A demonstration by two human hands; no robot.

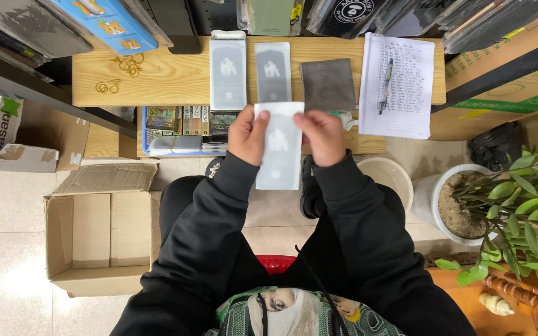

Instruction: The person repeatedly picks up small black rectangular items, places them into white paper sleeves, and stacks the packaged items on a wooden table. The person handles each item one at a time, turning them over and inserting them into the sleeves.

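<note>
White sleeve (279,146): held above the counter (175,78) edge, left hand (248,135) and right hand (322,137) each pinching a top corner; fingers cover those corners. Two like sleeves (228,70), grey cloth (327,84), notepad (397,84) with pen (386,84) on counter. Shelf goods above cut off.

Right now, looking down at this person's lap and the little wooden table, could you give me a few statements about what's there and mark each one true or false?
1. Both hands hold the same white flat packet. True: the left hand grips its upper left edge, the right hand its upper right.
2. The pen lies on the bare wood. False: it lies on the handwritten sheet.
3. Two more pale packets lie side by side on the wooden table. True.
4. The cardboard box on the floor is taped shut. False: its flaps are open.
5. The potted plant stands on the table. False: it is on the floor at the person's right.
</note>
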